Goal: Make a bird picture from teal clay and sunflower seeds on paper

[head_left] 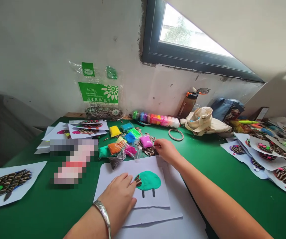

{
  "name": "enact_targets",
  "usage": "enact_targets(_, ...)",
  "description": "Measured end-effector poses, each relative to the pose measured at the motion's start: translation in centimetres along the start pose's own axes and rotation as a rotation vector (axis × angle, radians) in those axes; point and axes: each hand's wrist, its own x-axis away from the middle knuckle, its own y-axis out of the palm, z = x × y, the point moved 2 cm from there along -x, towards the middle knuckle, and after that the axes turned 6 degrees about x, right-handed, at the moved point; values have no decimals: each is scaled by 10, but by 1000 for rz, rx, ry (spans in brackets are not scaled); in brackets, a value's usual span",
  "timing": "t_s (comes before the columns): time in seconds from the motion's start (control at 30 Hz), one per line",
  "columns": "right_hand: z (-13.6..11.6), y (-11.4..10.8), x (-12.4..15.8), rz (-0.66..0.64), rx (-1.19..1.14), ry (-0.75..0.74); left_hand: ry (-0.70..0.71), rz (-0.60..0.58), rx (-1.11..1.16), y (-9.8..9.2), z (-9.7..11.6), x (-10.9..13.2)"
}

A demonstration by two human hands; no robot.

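My left hand [120, 194] lies flat on the white paper [113, 176], fingers stretched out and holding the sheet down. Just beyond its fingertips, several sunflower seeds [138, 181] sit at the left edge of a flat turquoise clay oval [150, 180], which has two dark stubs below it. My right hand [166, 151] reaches over the paper's far edge to a loose pile of sunflower seeds [146, 151]. Its thumb and fingers are pinched together at the pile's right side, and what lies between them is hidden. A pink clay packet [146, 141] rests on the seeds beside it.
Colored clay packets [115, 147] cluster behind the paper. Seed-covered pictures lie left [10, 182] and right [269, 159]. Along the wall stand a seed bag [99, 96], a clay tube pack [157, 119], a bottle [189, 104] and a cloth bag [207, 122]. A tape ring [176, 130] lies nearer.
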Motion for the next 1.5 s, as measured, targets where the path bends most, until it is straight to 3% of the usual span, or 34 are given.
enact_targets(0.4,-3,-21,53,161,-216,-5,32,-25,-32,-4,11,3)
enact_targets(0.5,6,-17,50,186,-315,44,34,-16,-49,-3,11,3)
enact_targets(0.67,3,-5,26,115,-263,32,49,-14,-59,-3,9,3)
enact_targets(0.9,9,-10,19,53,63,87,46,-19,-42,-1,9,1)
enact_targets(1.2,4,-8,9,-161,354,-13,52,9,-62,-2,10,3)
enact_targets(1.33,0,-14,9,-171,355,-43,56,21,-54,-3,11,5)
enact_targets(1.43,-8,-20,22,-101,304,-32,58,21,-45,-2,12,7)
enact_targets(1.47,-13,-22,29,-66,254,-23,54,15,-47,-2,12,7)
enact_targets(1.5,-18,-24,38,-2,42,6,52,7,-52,-3,13,7)
